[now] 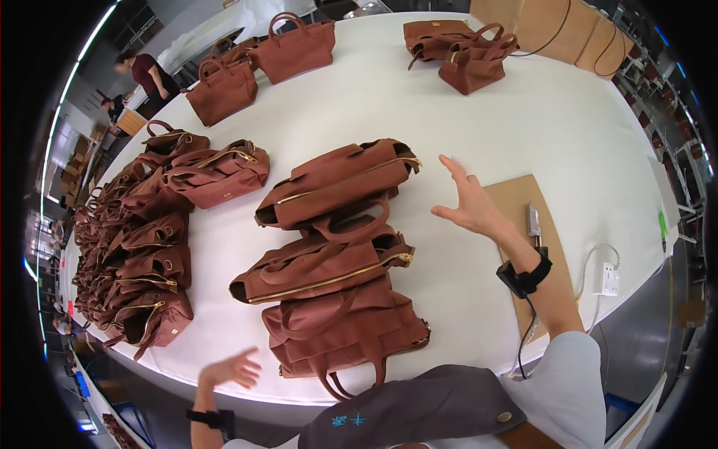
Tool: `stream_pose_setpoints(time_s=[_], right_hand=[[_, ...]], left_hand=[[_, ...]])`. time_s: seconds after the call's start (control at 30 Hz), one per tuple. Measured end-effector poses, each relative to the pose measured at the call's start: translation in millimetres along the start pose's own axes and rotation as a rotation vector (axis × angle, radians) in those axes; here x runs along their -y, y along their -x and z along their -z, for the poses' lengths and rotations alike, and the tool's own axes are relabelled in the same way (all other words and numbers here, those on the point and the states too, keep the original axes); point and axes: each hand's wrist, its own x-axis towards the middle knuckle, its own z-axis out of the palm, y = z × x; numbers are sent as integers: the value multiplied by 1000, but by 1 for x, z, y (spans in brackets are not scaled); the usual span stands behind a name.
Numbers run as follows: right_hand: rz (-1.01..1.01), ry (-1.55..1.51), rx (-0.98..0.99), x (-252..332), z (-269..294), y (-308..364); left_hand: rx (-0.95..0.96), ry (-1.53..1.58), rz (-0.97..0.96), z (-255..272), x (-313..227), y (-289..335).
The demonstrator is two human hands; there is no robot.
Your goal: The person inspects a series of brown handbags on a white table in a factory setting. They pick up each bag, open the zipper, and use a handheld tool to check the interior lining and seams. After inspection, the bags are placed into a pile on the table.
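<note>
Three brown leather handbags lie in a column on the white table in front of me. The far handbag (340,183) rests on its side with its long zipper up. Overlapping it, the middle handbag (321,266) shows a gold zipper along its near edge. Closest to me lies the near handbag (348,329), its handles flopped toward the table's front edge. My right hand (471,198) hovers right of the far handbag, thumb and fingers spread, holding nothing. Left of the near handbag, at the table's front edge, my left hand (233,370) is empty with its fingers apart.
Many brown handbags (142,247) crowd the table's left side. More bags (292,49) stand at the far edge, others (479,60) far right by cardboard boxes (553,30). A brown board (516,191) with a metal-bladed tool (533,222) and a white power strip (606,278) lie right.
</note>
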Motion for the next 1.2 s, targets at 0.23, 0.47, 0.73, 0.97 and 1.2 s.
stream_pose_setpoints(time_s=[0.23, 0.47, 0.73, 0.97, 1.2], right_hand=[[369, -90, 7, 99, -23, -45], [480, 11, 153, 110, -43, -111], [285, 87, 174, 80, 3, -113], [240, -102, 544, 80, 32, -67], [246, -381, 782, 94, 80, -53]], left_hand=[[153, 420, -514, -193, 90, -104], [-13, 792, -521, -216, -42, -117], [-40, 537, -475, -199, -143, -136], [194, 370, -361, -245, -124, -138], [590, -593, -271, -164, -123, -28]])
